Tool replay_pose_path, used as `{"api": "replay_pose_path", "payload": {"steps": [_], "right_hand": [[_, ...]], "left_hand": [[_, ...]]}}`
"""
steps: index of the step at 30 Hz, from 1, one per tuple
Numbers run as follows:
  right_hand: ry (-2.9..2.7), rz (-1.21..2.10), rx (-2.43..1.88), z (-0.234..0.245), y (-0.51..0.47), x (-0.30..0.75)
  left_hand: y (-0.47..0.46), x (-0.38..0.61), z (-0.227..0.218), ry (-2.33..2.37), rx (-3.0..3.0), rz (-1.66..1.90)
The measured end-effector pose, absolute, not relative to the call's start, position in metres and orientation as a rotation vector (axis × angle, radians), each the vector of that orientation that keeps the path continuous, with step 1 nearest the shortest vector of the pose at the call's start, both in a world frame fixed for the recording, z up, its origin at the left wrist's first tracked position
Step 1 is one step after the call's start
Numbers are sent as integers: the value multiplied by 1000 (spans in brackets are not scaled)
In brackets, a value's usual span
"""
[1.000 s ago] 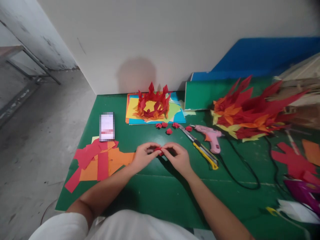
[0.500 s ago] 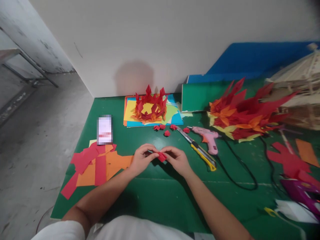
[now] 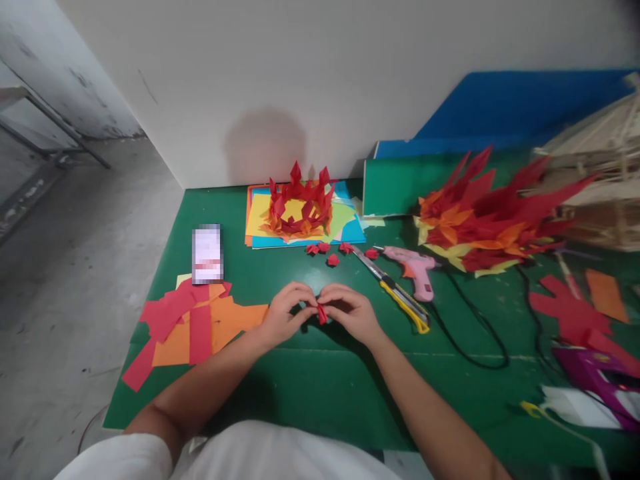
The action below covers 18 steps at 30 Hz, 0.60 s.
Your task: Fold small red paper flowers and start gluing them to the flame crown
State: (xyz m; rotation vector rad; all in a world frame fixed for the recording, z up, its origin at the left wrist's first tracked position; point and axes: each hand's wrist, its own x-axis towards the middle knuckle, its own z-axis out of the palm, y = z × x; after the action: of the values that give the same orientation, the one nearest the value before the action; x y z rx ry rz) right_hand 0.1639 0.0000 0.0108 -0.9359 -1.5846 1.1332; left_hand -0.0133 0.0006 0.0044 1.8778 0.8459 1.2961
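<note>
Between my fingertips, low over the green table (image 3: 320,393), is a small folded piece of red paper (image 3: 323,315). My left hand (image 3: 287,313) pinches it from the left with thumb and forefinger. From the right, my right hand (image 3: 353,313) pinches the same piece, its fingers curled. Part of the paper is hidden behind the fingertips. Just beyond my hands lie several small folded red paper pieces (image 3: 333,261). A yellow-handled utility knife (image 3: 400,300) rests to the right of them, beside a pink glue gun (image 3: 414,267).
Red and orange paper sheets (image 3: 200,330) lie at left below a phone (image 3: 207,255). A red-orange paper crown (image 3: 300,210) sits on coloured sheets (image 3: 257,223) at the back. A larger flame-like paper piece (image 3: 490,213), a black cord (image 3: 475,363) and a purple object (image 3: 595,373) are at right.
The red paper looks narrower and more upright between my fingers, and my right fingers have closed in over it. The whole view has shifted slightly.
</note>
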Motion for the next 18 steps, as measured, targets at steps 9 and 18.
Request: {"api": "replay_pose_path", "payload": {"steps": [9,18], "right_hand": [[-1671,1012,-912,18,-2,163],[-1633,976,-1003,17,-3,163]], "left_hand": [[-3,-14,3,836,1930,1296],[-4,-10,4,796,1690,1176]]}}
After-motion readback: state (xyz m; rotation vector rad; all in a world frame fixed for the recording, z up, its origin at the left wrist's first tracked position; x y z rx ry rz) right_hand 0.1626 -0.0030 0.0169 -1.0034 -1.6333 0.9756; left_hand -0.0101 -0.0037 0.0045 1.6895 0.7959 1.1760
